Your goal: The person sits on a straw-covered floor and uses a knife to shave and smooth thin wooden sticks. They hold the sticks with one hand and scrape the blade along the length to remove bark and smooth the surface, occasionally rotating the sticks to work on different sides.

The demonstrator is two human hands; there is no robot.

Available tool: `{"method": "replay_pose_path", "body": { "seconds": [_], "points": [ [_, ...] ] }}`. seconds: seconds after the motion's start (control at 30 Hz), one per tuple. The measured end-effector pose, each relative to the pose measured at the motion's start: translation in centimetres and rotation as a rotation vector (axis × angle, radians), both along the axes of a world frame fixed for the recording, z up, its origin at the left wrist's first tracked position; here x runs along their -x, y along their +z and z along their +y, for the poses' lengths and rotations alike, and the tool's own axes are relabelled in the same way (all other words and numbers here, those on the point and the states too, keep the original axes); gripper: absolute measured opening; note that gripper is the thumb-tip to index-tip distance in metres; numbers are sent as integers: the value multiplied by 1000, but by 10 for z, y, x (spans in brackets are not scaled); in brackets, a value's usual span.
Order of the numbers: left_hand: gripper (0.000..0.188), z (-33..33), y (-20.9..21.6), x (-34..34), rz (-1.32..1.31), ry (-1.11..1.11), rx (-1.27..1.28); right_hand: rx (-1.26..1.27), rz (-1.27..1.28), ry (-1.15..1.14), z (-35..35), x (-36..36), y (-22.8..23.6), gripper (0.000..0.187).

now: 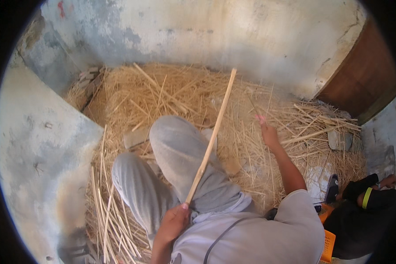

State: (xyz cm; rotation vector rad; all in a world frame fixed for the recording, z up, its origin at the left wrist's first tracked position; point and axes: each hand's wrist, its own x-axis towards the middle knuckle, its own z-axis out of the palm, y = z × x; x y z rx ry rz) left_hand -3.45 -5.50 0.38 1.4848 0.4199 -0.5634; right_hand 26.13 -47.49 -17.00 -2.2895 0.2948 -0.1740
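Note:
My left hand (175, 221) is closed around the lower end of a long, pale bamboo strip (217, 127). The strip slants up and away to the right, passing over my bent knee in grey trousers (176, 136). Farther out to the right, my right hand (269, 132) grips a slim, knife-like tool (253, 105) with some pink showing at the fingers. Its narrow front part points away and is too blurred to tell its exact kind. The tool and the strip are apart.
Straw-like shavings (127, 94) cover the floor. Long split strips (108, 220) lie left of my legs, and more sticks (321, 119) are heaped at right near a stone (340, 140). A person in black (356, 220) sits close at right beside an orange crate (328, 246). Worn walls (185, 35) surround.

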Motion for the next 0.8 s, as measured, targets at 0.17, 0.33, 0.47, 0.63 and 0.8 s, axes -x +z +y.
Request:
{"method": "replay_pose_path", "body": {
  "seconds": [0.17, 0.33, 0.47, 0.63, 0.8],
  "points": [
    [43, 30, 39, 1, -2, 228, 70, 70, 47, 27, 30, 37, -45, 55],
    [38, 82, 97, -52, -285, 271, -156, -477, -323, 129, 110, 14, 145, 49],
    [32, 111, 113, -115, -414, 291, -194, -258, -299, 487, 199, -23, 277, 56],
    [25, 145, 81, -142, -373, 422, -79, 613, -258, 756, 300, -95, 279, 61],
    [22, 157, 50, -121, -248, 410, 8, 846, 111, 1038, 361, -126, 115, 60]
  ]
}}
